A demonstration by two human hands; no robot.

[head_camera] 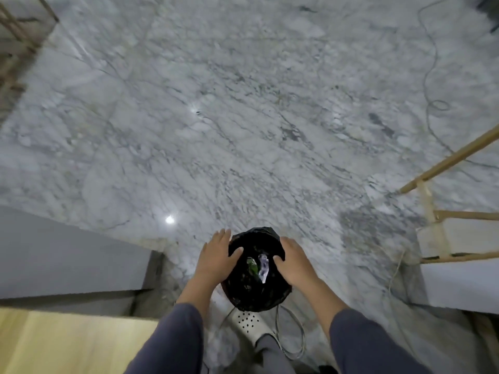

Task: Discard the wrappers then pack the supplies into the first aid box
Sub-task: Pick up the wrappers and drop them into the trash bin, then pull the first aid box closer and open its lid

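On the grey-veined marble floor (243, 117) below us stands a round bin lined with a black plastic bag (256, 292); inside we see a crumpled green wrapper (252, 264) beside a clear one (263, 267). Our left hand (218, 255) and right hand (293, 259) lie spread flat over its rim, each grip unclenched

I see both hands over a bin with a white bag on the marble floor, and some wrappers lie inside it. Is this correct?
Not quite: the head view shows the bag lining the bin is black, not white. The rest holds: the left hand and right hand are over its rim, it stands on the marble floor, and wrappers lie inside.
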